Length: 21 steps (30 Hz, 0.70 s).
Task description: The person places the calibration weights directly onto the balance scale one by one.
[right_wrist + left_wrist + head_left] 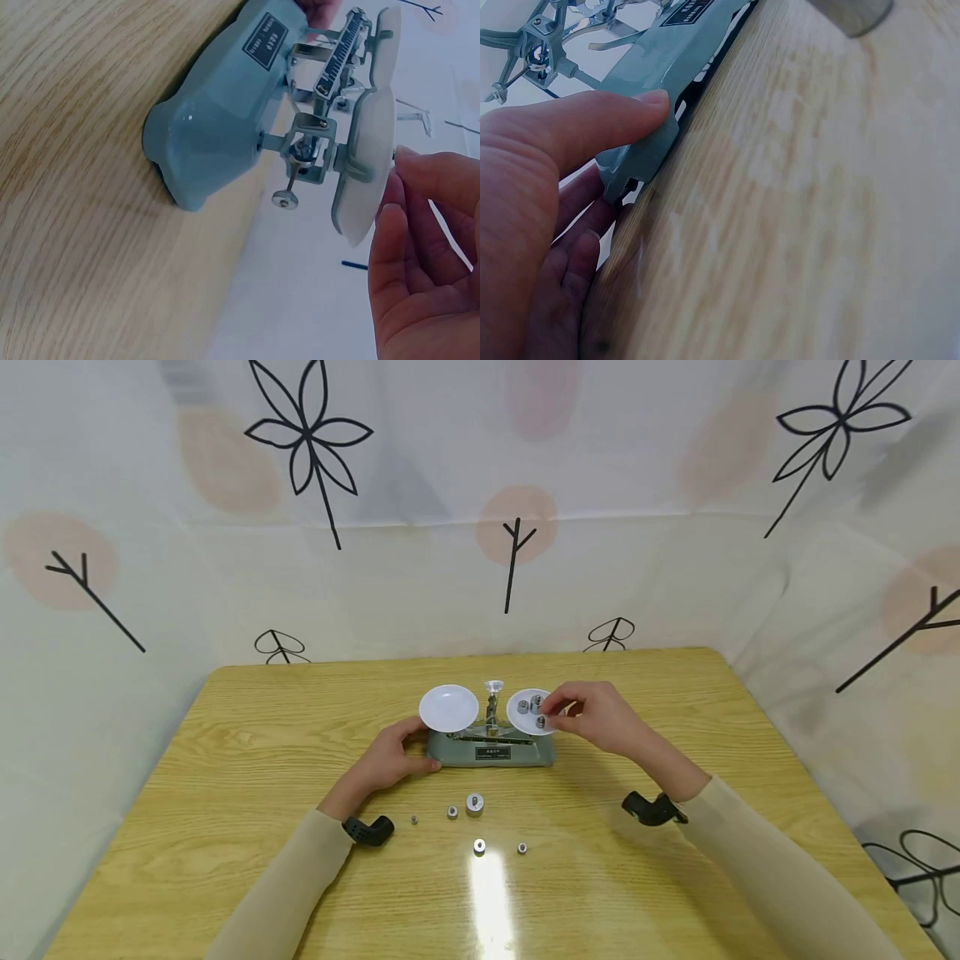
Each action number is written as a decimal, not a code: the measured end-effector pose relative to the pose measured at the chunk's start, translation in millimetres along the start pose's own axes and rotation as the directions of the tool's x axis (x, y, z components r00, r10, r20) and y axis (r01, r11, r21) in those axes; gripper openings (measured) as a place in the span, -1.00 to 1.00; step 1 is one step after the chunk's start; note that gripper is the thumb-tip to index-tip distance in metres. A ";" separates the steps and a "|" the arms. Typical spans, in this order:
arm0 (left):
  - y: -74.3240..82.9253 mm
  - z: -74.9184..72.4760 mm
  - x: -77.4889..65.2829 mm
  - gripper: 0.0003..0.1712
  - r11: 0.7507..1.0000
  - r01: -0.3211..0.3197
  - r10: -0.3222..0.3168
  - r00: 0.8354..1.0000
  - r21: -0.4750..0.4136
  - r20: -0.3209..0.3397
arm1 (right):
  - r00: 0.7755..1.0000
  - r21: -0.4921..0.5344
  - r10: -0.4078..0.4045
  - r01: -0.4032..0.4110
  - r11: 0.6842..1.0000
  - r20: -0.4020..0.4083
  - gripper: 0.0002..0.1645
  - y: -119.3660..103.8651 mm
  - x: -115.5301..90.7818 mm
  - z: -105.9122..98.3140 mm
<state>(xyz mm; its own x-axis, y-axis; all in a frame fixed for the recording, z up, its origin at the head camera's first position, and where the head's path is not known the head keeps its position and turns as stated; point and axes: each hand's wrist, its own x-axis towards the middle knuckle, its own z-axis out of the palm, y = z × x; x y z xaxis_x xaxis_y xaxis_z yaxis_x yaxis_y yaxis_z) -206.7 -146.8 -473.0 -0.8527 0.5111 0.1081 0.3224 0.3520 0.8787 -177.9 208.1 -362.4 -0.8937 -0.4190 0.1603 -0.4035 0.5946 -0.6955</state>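
Observation:
A balance scale (457,755) with a grey-green base stands near the middle of the table. My left hand (388,760) grips the left end of the base, its thumb (634,124) on the front face and its fingers behind. The left pan (448,708) is bare and white. Three metal weights, one of them a larger weight (522,707), sit on the right pan (517,723). At that pan's right edge, my right hand (596,717) pinches a small weight (541,722) between thumb and fingers. From the right wrist view, the pan's side hides most of this weight.
Several loose metal weights lie in front of the scale, the largest weight (475,804) nearest to it. Two smaller ones, a weight (479,846) and a weight (522,848), are closer to me. A patterned cloth (420,585) hangs behind the wooden table (262,735).

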 end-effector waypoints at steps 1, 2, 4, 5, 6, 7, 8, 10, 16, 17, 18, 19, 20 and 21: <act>0.3 0.0 -0.1 -0.23 1.000 0.000 0.000 1.000 -0.001 0.000 | 1.000 0.002 -0.002 0.002 1.000 -0.003 -0.82 -0.1 -0.6 -0.5; 0.6 0.1 -0.1 -0.23 1.000 -0.001 0.001 1.000 -0.001 0.000 | 1.000 0.004 -0.005 0.005 1.000 -0.007 -0.81 -0.3 -1.2 -1.1; 1.0 0.1 -0.4 -0.23 1.000 -0.002 0.002 1.000 -0.003 -0.001 | 1.000 0.009 -0.011 0.012 1.000 -0.016 -0.81 -0.4 -2.7 -2.1; 1.2 0.2 -0.6 -0.23 1.000 -0.003 0.003 1.000 -0.005 0.000 | 1.000 0.014 -0.013 0.013 1.000 -0.020 -0.81 -0.1 -3.7 -2.5; 1.4 0.2 -0.7 -0.23 1.000 -0.004 0.004 1.000 -0.009 0.001 | 1.000 0.016 -0.009 0.010 1.000 -0.025 -0.81 0.2 -4.9 -3.0; 1.7 0.3 -0.9 -0.23 1.000 -0.004 0.004 1.000 -0.010 0.003 | 1.000 0.019 -0.006 0.006 1.000 -0.028 -0.82 0.7 -5.9 -3.2; 1.6 0.4 -1.0 -0.23 1.000 -0.005 0.005 1.000 -0.016 0.003 | 0.999 0.022 -0.004 0.005 1.000 -0.033 -0.82 1.5 -7.1 -3.4; 2.1 0.6 -1.2 -0.22 1.000 -0.005 0.005 1.000 -0.019 0.005 | 0.999 0.031 0.009 -0.007 0.999 -0.038 -0.83 3.2 -9.7 -3.8; 2.4 0.4 -0.6 -0.23 1.000 0.003 -0.003 1.000 -0.015 0.008 | 0.999 0.099 0.030 -0.026 0.995 -0.034 -0.85 5.1 -18.9 -6.7; 2.2 0.3 -0.6 -0.24 1.000 0.004 -0.004 1.000 -0.013 0.008 | 0.999 0.113 0.032 -0.028 0.993 -0.032 -0.85 5.2 -20.7 -7.2; 2.1 0.1 -0.7 -0.24 1.000 0.005 -0.005 1.000 -0.010 0.007 | 0.999 0.125 0.035 -0.031 0.992 -0.030 -0.85 5.5 -22.6 -7.3; 2.1 0.0 -0.7 -0.24 1.000 0.006 -0.006 1.000 -0.009 0.007 | 0.999 0.140 0.037 -0.033 0.990 -0.028 -0.85 6.0 -24.3 -7.2; 2.1 -0.2 -0.8 -0.23 1.000 0.008 -0.008 1.000 -0.006 0.008 | 0.999 0.152 0.036 -0.032 0.988 -0.027 -0.84 6.1 -26.5 -7.2; 2.3 -0.3 -0.9 -0.23 1.000 0.009 -0.009 1.000 -0.003 0.008 | 0.999 0.164 0.040 -0.035 0.986 -0.026 -0.84 6.6 -28.5 -6.8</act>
<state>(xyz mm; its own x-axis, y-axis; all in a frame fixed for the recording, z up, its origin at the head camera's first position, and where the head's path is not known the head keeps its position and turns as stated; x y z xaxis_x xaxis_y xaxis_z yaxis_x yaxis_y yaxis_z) -205.3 -146.8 -471.0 -0.8522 0.5143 0.0960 0.3132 0.3546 0.8810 -156.4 228.6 -366.7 -0.9141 -0.3765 0.1507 -0.3342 0.4887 -0.8059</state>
